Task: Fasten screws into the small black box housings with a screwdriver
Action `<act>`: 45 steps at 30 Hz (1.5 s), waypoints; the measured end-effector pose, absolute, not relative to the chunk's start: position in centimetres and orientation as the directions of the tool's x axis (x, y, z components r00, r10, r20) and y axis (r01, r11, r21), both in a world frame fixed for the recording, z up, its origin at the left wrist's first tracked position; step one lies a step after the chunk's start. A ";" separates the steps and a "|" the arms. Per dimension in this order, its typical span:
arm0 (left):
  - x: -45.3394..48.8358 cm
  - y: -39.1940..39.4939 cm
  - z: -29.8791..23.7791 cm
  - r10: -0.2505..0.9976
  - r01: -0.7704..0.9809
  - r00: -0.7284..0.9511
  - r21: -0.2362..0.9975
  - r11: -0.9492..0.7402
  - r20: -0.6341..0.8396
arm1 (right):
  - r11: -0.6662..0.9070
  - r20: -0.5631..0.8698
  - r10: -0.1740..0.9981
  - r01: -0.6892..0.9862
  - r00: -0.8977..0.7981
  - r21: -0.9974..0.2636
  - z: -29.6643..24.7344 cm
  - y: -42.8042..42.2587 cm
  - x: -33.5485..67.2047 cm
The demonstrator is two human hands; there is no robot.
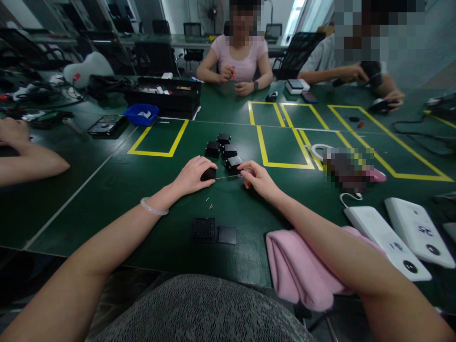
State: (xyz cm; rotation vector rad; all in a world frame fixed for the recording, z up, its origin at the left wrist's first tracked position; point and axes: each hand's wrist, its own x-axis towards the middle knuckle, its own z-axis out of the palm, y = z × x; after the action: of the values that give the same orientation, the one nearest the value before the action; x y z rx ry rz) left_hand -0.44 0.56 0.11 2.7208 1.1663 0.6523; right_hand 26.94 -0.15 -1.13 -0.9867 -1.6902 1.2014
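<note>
My left hand (195,174) is closed round a rounded black piece (208,174), resting low over the table. From that piece a thin metal shaft (227,177), like a screwdriver's, runs across to my right hand (257,178). The right fingertips pinch its far end; which end bears the handle I cannot tell. Just beyond the hands sit several small black boxes (230,151), the nearest one (233,164) beside my right fingertips. Closer to me lie a few tiny screws (210,206), an open black case half (204,230) and a flat black cover (227,234).
A pink cloth (299,266) hangs over the table edge under my right forearm. White devices (388,240) lie to the right. Yellow tape (288,166) marks the green table. A blue tray (141,115) and black crate (181,97) stand far left. People sit opposite; another's arm is at left.
</note>
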 end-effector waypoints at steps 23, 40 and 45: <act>-0.5 0.6 -0.1 0.716 0.671 0.610 0.258 -0.695 0.341 | 0.186 0.138 0.928 0.108 -0.347 -0.977 -1.2 -0.2 26.8; -0.5 0.5 0.1 0.731 0.679 0.601 0.276 -0.680 0.323 | 0.143 0.107 0.927 0.075 -0.358 -0.987 -1.2 -0.3 26.7; -0.4 0.5 0.2 0.733 0.683 0.601 0.272 -0.678 0.320 | 0.190 0.135 0.919 0.116 -0.369 -0.975 -1.1 -0.2 26.9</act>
State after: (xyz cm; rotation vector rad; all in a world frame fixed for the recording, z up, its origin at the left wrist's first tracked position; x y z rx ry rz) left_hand -0.44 0.51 0.19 2.7002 1.1994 0.6241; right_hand 26.91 -0.20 -1.09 -0.9936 -1.6659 1.2653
